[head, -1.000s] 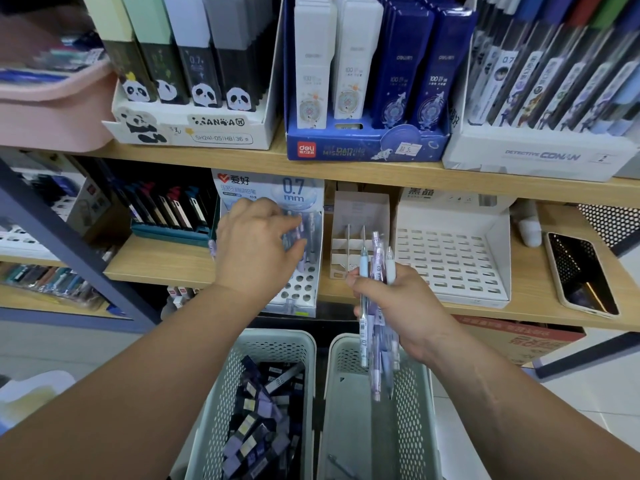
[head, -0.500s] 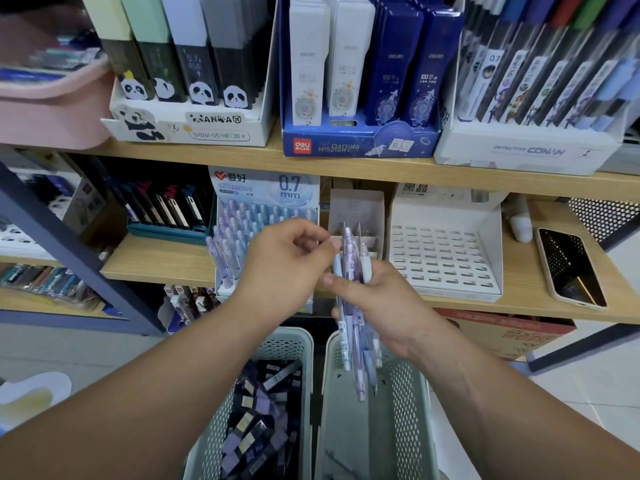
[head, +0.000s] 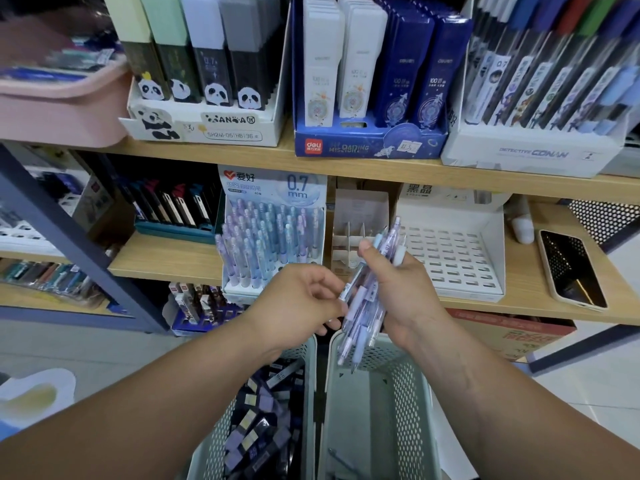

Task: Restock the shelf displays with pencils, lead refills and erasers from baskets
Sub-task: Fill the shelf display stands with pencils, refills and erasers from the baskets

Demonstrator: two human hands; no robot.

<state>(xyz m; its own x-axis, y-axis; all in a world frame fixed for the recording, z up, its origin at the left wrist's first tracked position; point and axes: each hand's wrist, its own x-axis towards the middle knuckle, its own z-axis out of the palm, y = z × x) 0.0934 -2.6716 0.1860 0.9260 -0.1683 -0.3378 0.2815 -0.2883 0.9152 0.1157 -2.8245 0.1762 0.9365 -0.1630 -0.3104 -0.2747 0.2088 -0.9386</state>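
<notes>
a bundle of pencils is grasped in the right grip above the right basket; one pencil of it is pinched by the left grip, near the 0.7 mm display.

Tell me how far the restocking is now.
Done: the 0.7 mm display is almost full of pencils. In hand: the right hand grips a pencil bundle, and the left hand pinches one of its pencils. Left: the white slotted display shows bare slots, and the left basket holds small boxes.
</notes>
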